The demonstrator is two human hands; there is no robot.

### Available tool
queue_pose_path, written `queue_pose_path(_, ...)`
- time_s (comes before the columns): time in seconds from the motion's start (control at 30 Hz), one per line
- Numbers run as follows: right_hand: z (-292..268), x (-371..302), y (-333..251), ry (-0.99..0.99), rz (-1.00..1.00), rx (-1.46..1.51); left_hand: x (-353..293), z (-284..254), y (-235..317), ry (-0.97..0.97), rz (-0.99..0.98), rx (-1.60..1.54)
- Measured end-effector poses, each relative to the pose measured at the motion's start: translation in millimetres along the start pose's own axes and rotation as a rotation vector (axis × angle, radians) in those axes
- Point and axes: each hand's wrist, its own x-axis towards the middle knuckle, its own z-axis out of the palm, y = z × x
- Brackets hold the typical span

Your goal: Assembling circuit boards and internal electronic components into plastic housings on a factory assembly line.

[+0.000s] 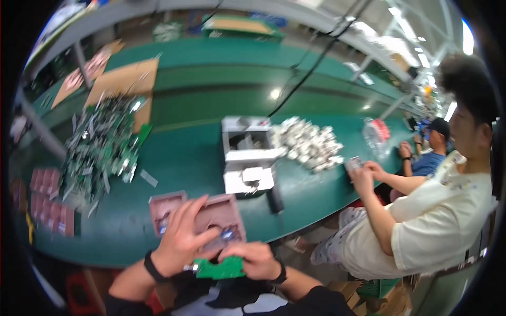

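My right hand (pixel 257 259) is closed on a green circuit board (pixel 219 269), gripping its upper right side close to my body. A small silvery part shows at the board's left end, near my left wrist. My left hand (pixel 182 239) reaches over two pink trays with its fingers stretched apart; I see nothing held in it. The larger pink tray (pixel 240 210) has small shiny blue and dark parts (pixel 227 233) inside. Partly covered by my left fingers, the smaller pink tray (pixel 167 197) holds a few parts too.
A heap of thin strips and green boards (pixel 103 142) lies left. Pink divided trays (pixel 51 213) stand below it. Mid-bench are a grey-white box (pixel 247 139), a dark cylindrical tool (pixel 275 199) and a pile of white parts (pixel 305 142). A co-worker (pixel 432 210) works at right.
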Motion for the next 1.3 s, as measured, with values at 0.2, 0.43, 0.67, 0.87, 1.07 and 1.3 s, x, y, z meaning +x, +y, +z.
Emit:
queue_pose_path(0.2, -10, 6, -19, -0.057, -0.114, -0.032, 10, -8, 14, 0.029, 0.062, 0.023)
queue_pose_path(0.43, -13, 17, -13, -0.106, -0.399, -0.264, 9, -16, 7, 0.061, 0.119, 0.06)
queue_pose_path(0.67, -20, -9, 2, 0.576, 0.0, -0.379, -1, -22, 17, 0.062, 0.111, 0.02)
queue_pose_path(0.87, -9, -10, 41, 0.044, 0.13, -0.252, -2, -4, 18, 0.007, 0.045, -0.098)
queue_pose_path(1.07, 0, -11, 30, -0.031, 0.681, -0.016, 1, 16, -11, -0.082, -0.07, -0.046)
queue_pose_path(1.3, -2, -10, 41, 0.011, 0.514, -0.209, 10, 17, -23, -0.136, -0.049, -0.102)
